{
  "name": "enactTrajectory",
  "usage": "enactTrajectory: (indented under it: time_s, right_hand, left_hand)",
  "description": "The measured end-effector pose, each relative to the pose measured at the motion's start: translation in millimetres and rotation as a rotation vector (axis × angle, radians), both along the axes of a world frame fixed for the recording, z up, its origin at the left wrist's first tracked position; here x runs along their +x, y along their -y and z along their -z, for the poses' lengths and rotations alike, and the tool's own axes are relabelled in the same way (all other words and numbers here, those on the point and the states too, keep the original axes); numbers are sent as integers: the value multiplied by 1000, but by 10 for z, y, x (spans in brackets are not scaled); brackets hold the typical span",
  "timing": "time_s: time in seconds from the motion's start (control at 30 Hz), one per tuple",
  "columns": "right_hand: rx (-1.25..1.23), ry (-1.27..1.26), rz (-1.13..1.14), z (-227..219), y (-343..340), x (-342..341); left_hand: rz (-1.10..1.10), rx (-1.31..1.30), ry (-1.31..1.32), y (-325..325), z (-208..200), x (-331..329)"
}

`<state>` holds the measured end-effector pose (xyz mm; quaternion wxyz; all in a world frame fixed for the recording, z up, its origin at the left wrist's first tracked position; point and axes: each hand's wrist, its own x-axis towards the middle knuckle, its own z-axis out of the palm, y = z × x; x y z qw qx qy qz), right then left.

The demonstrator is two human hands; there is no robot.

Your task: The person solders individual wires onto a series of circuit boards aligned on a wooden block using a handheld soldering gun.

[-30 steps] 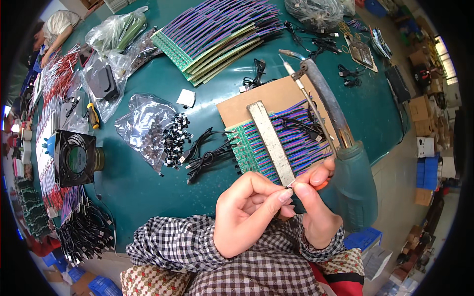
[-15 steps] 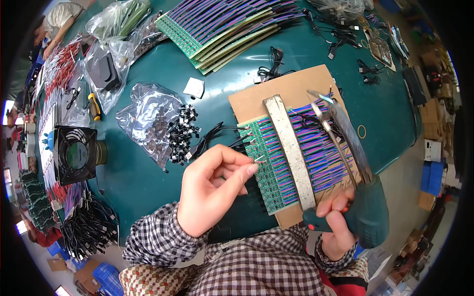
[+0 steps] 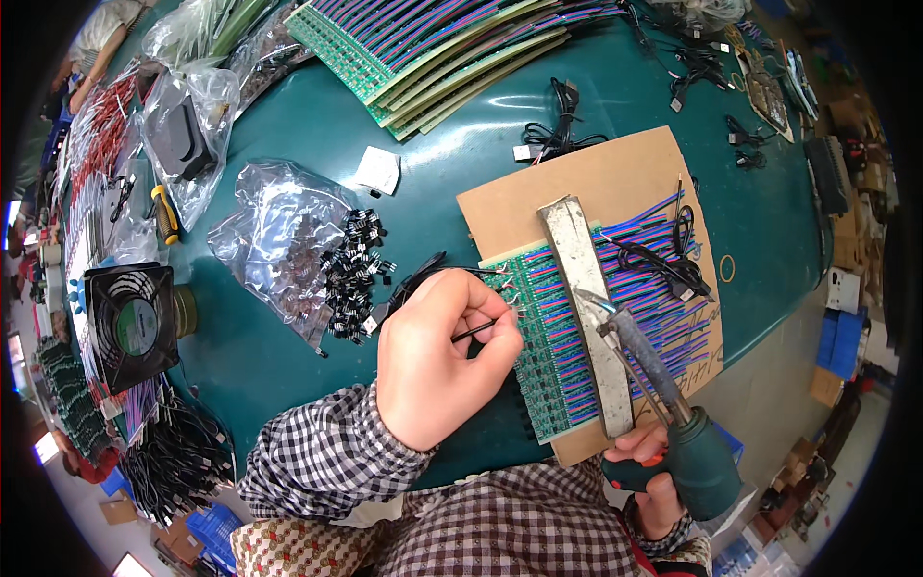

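Note:
My left hand is closed in a pinch on a thin black cable at the left edge of a green circuit board panel. The cable's end is hidden behind my fingers. Several cables with stripped ends lie along the panel's upper left edge. My right hand grips the dark green handle of a soldering gun. Its tip is over a worn metal bar, which lies across the panel and its rows of coloured wires. Whether the tip touches the bar, I cannot tell.
Cardboard lies under the panel. Left of it are small black connectors beside a clear plastic bag. A fan and a yellow screwdriver stand farther left. Stacked panels and a coiled black cable lie beyond.
The soldering gun's tip has come down and left, from above the wires to the metal bar. My left hand has turned, fingers curled more tightly, and the black cable now shows in it.

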<state>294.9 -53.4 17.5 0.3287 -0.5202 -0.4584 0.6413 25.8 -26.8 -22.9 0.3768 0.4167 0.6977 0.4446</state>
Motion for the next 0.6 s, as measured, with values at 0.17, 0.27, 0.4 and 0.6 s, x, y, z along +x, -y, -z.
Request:
enactTrajectory:
  time_s: [0.17,0.27,0.4,0.6]
  right_hand:
    - [-51,32,-103,13,2,55]
    - [-111,74,-148,-50,6,30]
    - [-187,144,-169,-48,10,13]
    - [-177,186,-212,-22,24,68]
  left_hand:
    - [0,52,-64,-22,26,20]
    - [-2,53,-95,-20,23,14]
    - [-16,33,-62,-22,47,34]
    - [-18,9,-34,-4,40,23]
